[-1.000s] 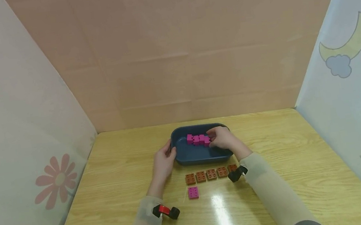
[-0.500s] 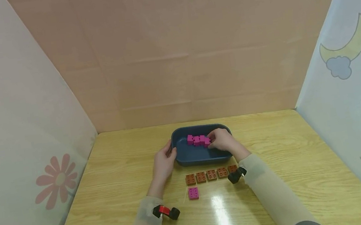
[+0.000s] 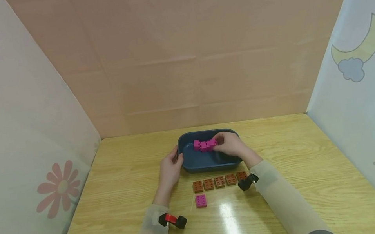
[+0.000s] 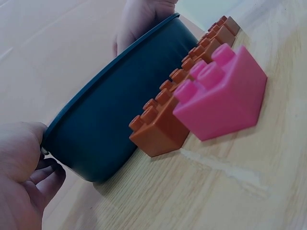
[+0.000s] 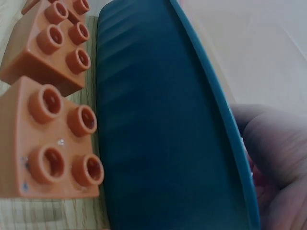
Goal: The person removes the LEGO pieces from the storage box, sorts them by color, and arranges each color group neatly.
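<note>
A dark blue bin [image 3: 212, 167] holds several pink toy bricks [image 3: 203, 146] grouped near its middle. My left hand [image 3: 169, 170] grips the bin's left end, thumb at the rim and fingers around the outer wall. Over the bin's right side reaches my right hand [image 3: 229, 144], pinching the rightmost pink brick [image 3: 211, 144] between thumb and fingers. In the right wrist view, the bin's wall [image 5: 163, 120] hides most of that brick. A single pink brick [image 4: 225, 91] rests studs up on the table, in front of the bin.
Several orange-brown bricks [image 3: 208, 184] stand in a row between the bin and the lone pink brick, studs up. The wooden table [image 3: 125, 160] ends at a tan backdrop [image 3: 202, 91], with pale printed panels on both sides.
My right hand has shifted slightly left inside the bin, bringing the rightmost pink brick closer against its neighbour. My left hand and the bricks on the table have stayed put.
</note>
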`<action>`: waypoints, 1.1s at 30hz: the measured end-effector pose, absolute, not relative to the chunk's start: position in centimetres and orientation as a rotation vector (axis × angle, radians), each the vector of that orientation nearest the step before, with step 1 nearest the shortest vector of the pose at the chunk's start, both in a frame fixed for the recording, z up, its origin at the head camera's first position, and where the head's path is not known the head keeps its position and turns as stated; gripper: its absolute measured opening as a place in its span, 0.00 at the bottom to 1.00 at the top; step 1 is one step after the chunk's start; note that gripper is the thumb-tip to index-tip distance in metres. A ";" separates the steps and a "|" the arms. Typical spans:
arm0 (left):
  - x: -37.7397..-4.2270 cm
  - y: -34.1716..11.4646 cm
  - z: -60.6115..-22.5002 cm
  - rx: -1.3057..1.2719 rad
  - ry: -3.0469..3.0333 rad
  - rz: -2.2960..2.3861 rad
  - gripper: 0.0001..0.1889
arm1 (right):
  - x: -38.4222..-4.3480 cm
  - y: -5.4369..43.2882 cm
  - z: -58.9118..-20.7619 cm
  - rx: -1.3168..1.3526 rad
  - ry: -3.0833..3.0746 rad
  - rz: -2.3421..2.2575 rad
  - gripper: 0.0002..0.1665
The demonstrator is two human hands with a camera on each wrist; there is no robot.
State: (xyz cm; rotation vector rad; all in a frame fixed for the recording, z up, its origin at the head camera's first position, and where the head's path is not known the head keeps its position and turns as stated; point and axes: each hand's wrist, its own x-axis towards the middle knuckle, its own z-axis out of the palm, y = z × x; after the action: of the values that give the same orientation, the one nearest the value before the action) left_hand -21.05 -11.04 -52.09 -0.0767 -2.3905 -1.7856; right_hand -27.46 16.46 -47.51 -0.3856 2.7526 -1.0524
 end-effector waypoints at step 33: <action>-20.7 -11.5 -51.9 -0.079 -2.396 -1.780 0.26 | -20.7 17.7 -45.8 -0.690 2.555 -1.523 0.23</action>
State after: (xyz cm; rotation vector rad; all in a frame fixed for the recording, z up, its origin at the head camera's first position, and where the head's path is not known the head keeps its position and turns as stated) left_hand -20.73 -11.46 -51.93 -0.0785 -2.3956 -1.7802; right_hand -20.70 17.69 -45.82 -0.6900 2.5548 -1.5230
